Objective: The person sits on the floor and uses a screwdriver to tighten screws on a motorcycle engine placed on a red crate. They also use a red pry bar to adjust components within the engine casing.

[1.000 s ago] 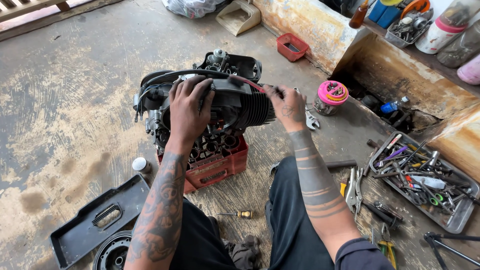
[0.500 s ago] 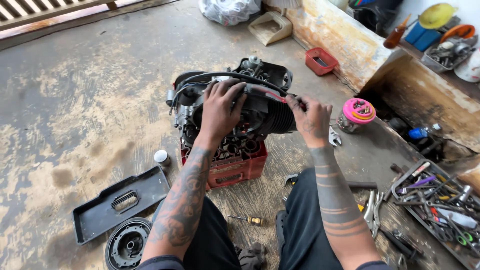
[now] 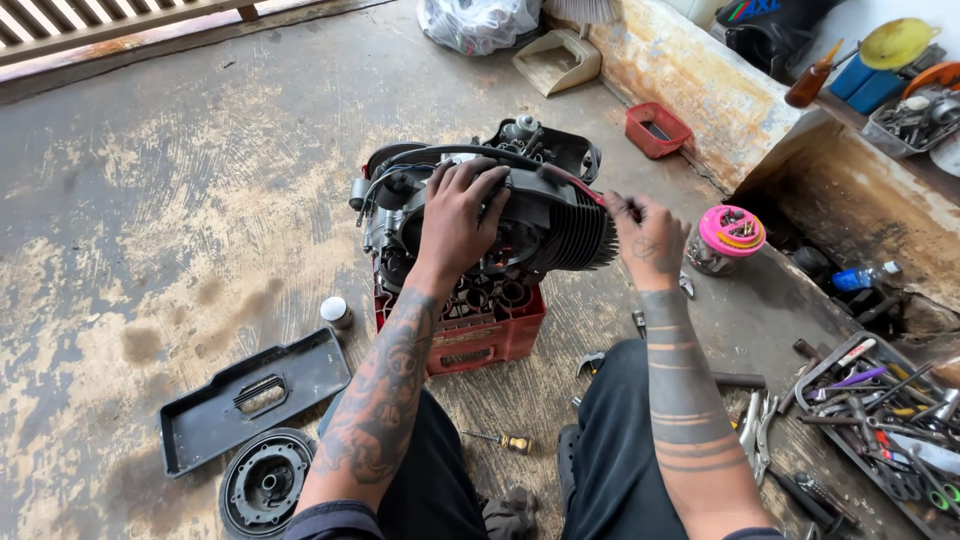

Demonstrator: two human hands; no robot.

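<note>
A black small engine [image 3: 520, 215] with cooling fins rests on a red plastic crate [image 3: 487, 335] on the concrete floor. My left hand [image 3: 458, 215] lies flat on top of the engine's black cover, fingers spread over it. My right hand [image 3: 648, 235] is at the engine's finned right end, its fingertips pinching a thin red-and-black cable [image 3: 578, 187] that runs along the top of the engine. My knees in dark trousers frame the crate from below.
A black flat cover [image 3: 255, 395] and a round black part [image 3: 265, 483] lie at lower left, with a small white-capped jar [image 3: 336, 312] beside the crate. A screwdriver [image 3: 497, 440] lies between my knees. A tool tray [image 3: 880, 420], pliers [image 3: 755, 430], a pink-lidded jar [image 3: 727, 237] and a red tray [image 3: 657, 130] are at the right.
The view has shifted, so the engine sits farther right and lower in the frame. My left hand stays on the cover. My right hand stays at the finned end with the cable.
</note>
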